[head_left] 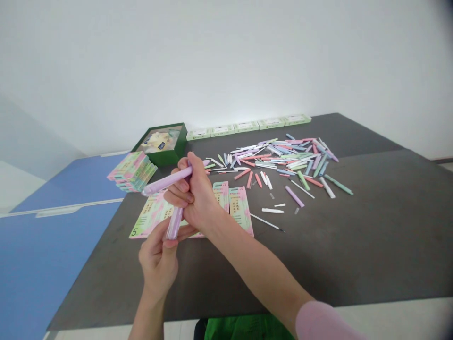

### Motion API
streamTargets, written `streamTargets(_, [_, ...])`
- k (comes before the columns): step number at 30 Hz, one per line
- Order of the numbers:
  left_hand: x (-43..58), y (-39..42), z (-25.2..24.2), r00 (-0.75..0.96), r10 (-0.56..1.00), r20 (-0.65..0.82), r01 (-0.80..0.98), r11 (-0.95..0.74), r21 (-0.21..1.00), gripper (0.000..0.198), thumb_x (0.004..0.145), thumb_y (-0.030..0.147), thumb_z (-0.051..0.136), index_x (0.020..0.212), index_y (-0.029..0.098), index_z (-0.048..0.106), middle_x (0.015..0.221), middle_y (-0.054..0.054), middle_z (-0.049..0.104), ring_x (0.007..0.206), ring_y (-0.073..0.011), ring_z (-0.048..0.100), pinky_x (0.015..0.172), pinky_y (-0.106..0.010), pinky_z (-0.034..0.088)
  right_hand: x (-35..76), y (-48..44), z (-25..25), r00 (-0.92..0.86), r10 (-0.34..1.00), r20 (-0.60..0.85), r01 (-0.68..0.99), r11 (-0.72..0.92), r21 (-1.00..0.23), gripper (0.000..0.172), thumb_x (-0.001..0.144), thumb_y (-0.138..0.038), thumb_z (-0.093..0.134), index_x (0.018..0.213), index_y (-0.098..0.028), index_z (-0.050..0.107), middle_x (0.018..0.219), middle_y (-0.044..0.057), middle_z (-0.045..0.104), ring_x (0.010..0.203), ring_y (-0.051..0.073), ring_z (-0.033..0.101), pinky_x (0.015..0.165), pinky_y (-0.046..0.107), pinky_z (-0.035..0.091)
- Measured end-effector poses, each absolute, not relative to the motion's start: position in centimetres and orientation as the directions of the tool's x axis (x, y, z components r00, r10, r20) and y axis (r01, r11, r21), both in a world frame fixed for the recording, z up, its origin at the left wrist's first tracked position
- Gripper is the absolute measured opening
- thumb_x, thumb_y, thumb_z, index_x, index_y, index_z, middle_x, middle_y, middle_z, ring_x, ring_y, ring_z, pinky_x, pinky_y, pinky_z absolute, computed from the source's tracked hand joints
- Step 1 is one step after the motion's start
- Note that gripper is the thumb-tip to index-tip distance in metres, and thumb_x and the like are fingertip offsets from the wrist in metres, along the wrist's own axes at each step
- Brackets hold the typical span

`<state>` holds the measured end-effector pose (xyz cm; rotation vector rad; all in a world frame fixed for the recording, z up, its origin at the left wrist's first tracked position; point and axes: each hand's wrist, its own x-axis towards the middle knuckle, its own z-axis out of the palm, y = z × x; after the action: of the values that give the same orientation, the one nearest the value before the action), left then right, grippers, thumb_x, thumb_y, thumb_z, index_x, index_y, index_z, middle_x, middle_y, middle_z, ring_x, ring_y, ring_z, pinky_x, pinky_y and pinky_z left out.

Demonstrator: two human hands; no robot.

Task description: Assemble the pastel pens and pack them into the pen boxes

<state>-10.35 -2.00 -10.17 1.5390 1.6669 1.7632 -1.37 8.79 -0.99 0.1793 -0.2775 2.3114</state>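
My right hand (198, 198) is closed around a light purple pen (166, 182), which sticks out to the left above the fingers. Below it, my left hand (159, 259) pinches a second purple piece, a pen barrel with a clear end (174, 225). The upper end of this barrel reaches into the curled lower fingers of my right hand, so where the two meet is hidden. Under the hands lie printed pink and green cards (241, 208), partly covered by my right hand and forearm.
Loose pen barrels, caps and refills (283, 158) spread over the dark table (336, 245). A single refill (268, 223) lies nearer. Left stand a stack of printed booklets (132, 171) and a green box (184, 139) holding packets. Flat boxes (246, 126) line the wall.
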Motion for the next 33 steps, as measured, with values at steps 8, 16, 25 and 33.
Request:
streamTargets(8, [-10.5,-1.5,-9.8,-0.42,0.754,0.505,0.414,-0.336,0.846,0.059,0.071,0.071,0.062,0.096,0.018,0.07,0.063,-0.005,0.071,0.049,-0.0228,0.066,0.053,-0.037,0.057,-1.5,9.4,-1.8,-0.713,0.668,0.211,-0.691,-0.722,-0.05,0.049,0.103,-0.032,0.023,0.057,-0.02,0.037,0.035,-0.009,0.033,0.028,0.005,0.013,0.031,0.015,0.013])
streamTargets(16, [-10.2,-1.7,-9.3,-0.421,0.683,0.597,0.6,-0.283,0.748,0.065,0.072,0.077,0.055,0.09,0.016,0.069,0.066,-0.004,0.07,0.057,-0.0208,0.066,0.06,-0.034,0.056,-1.2,8.9,-1.6,-0.728,0.64,0.247,-0.669,-0.741,-0.052,0.046,0.102,-0.028,0.024,0.059,-0.02,0.036,0.038,-0.01,0.029,0.031,0.005,0.012,0.031,0.014,0.014])
streamTargets(25, [-10.0,-3.1,-9.7,-0.397,0.611,0.684,0.726,-0.247,0.642,0.05,0.081,0.066,0.054,0.093,0.02,0.068,0.077,-0.003,0.07,0.066,-0.0192,0.064,0.061,-0.031,0.053,-1.4,7.6,-0.9,-0.692,0.682,0.237,-0.719,-0.682,-0.137,0.042,0.1,-0.037,0.032,0.061,-0.021,0.036,0.037,-0.01,0.034,0.032,0.006,0.01,0.03,0.014,0.013])
streamTargets(33, [-11.0,-4.8,-10.7,-0.38,0.621,0.686,0.756,-0.219,0.617,0.056,0.077,0.074,0.051,0.084,0.021,0.068,0.066,-0.001,0.067,0.054,-0.0159,0.059,0.05,-0.026,0.048,-0.7,6.0,0.1,-0.697,0.565,0.442,-0.709,-0.636,-0.305,0.042,0.096,-0.053,0.039,0.067,-0.023,0.039,0.038,-0.012,0.036,0.03,0.005,0.012,0.032,0.015,0.014])
